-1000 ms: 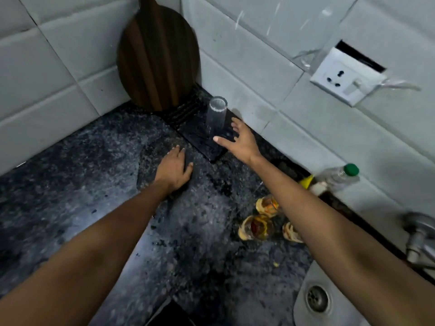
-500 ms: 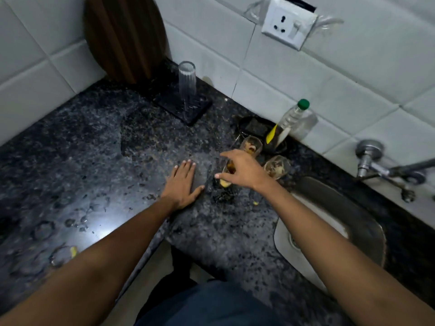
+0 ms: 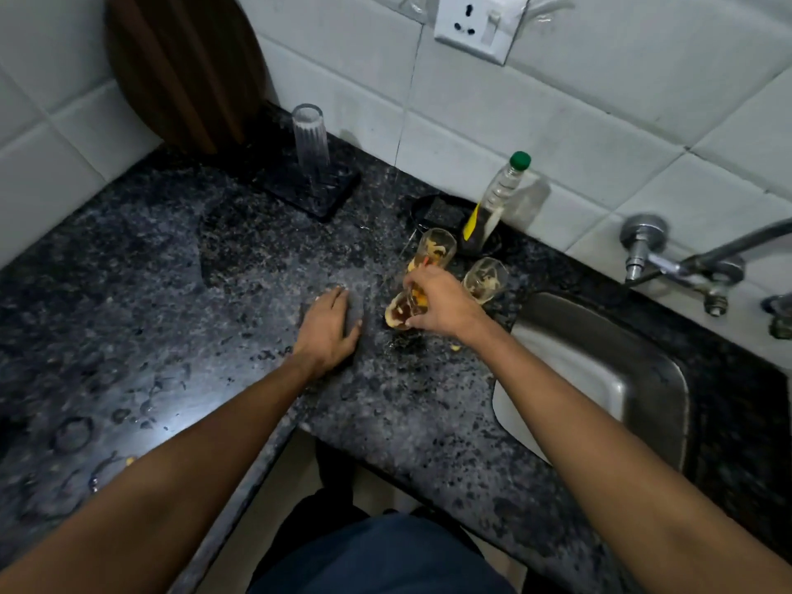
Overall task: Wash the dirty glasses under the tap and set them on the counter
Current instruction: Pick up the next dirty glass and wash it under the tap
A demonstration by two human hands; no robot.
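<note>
Beside sink (image 3: 608,379), on counter (image 3: 214,293): right hand (image 3: 441,304) gripping nearest dirty glass (image 3: 398,312), two more dirty glasses (image 3: 435,250) just behind. Left hand (image 3: 328,327) lying flat, fingers loose, holding nothing. Clean glass (image 3: 309,135) standing inverted on black mat (image 3: 317,190).

Dim overall; white glare pools on the wet counter (image 3: 163,405) toward its left edge. Wide-angle bending curves the tiles (image 3: 600,122).
</note>
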